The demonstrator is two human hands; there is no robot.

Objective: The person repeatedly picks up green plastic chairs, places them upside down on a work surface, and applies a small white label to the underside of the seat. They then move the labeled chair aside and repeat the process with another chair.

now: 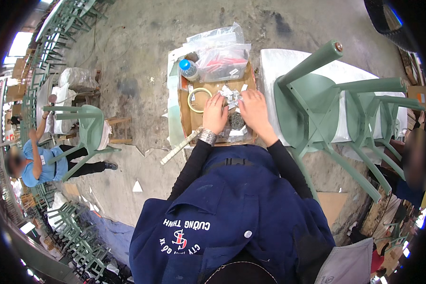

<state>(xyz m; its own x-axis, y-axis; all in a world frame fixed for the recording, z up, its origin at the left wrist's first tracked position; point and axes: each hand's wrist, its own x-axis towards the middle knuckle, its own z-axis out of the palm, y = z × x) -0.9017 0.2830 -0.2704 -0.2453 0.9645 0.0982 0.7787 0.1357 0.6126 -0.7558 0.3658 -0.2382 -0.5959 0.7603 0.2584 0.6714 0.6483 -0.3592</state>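
My left hand [215, 114] and my right hand [254, 111] are close together over a shallow cardboard tray [189, 124]. Their fingers curl inward around small crumpled white scraps [229, 93], and what each one pinches is too small to make out. Just left of my left hand lies a pale yellow roll of tape [192, 100]. A heap of small dark pieces [235, 121] sits between my wrists in the tray. Farther back stand a bottle with a blue cap [188, 69] and a clear plastic bag [222, 66] with red strips in it.
Green chairs [312, 102] lie upturned on a white-covered surface at the right. A wrapped stick [179, 147] juts out at the tray's near left corner. At the far left a person in a blue shirt [47, 163] handles another green chair [91, 128]. Stacked chairs [78, 236] line the left side.
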